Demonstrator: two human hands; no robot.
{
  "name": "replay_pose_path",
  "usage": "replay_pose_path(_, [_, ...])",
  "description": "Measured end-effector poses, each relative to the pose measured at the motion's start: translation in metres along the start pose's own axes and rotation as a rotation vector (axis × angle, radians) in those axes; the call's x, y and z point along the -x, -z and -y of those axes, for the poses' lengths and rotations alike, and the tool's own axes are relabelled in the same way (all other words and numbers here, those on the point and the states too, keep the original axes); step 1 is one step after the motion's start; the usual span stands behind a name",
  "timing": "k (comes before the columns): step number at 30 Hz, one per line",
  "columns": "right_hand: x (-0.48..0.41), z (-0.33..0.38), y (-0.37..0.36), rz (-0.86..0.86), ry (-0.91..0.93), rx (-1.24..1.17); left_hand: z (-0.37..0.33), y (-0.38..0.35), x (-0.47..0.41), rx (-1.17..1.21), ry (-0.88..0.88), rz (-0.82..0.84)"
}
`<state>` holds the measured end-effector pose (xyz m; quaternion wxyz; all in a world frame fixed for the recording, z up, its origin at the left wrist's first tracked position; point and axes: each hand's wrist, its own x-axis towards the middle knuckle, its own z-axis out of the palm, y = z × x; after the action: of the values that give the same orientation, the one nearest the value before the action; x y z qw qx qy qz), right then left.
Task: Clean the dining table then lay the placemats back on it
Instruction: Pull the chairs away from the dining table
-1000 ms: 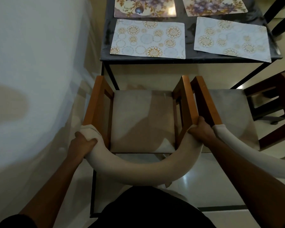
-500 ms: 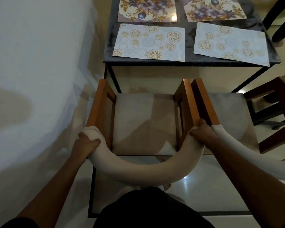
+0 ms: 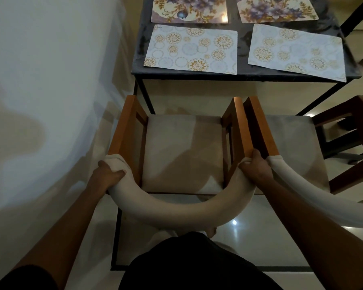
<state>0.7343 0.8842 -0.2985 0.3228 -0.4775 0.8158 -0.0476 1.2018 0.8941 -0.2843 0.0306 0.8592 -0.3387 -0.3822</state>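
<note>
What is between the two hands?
In the head view, the chair's curved white backrest runs from the left hand to the right hand; both grip it. Its seat cushion lies beyond.

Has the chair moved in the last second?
No. The chair keeps the same gap to the table edge in every frame; left hand and right hand grip its back as before. The slight shift is the camera's.

Far floral placemats (image 3: 189, 11) cut by top edge; second chair backrest (image 3: 323, 197) runs off right
</note>
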Motion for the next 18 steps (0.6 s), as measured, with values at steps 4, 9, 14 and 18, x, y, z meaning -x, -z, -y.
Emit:
replay_pose_path(4, [0.002, 0.0, -0.004, 0.0, 0.003, -0.019, 0.001, 0.004, -0.002, 0.031, 0.006, -0.005])
replay_pose_path(9, [0.006, 0.0, -0.004, -0.004, -0.002, -0.064, -0.005, -0.013, 0.017, -0.028, -0.005, -0.11])
replay_pose_path(14, [0.013, 0.0, -0.005, -0.04, 0.007, -0.109, -0.005, -0.035, 0.043, -0.19, -0.149, -0.228])
replay_pose_path(18, [0.02, -0.002, -0.003, -0.024, 0.031, -0.144, -0.008, -0.05, 0.06, -0.404, -0.224, -0.255])
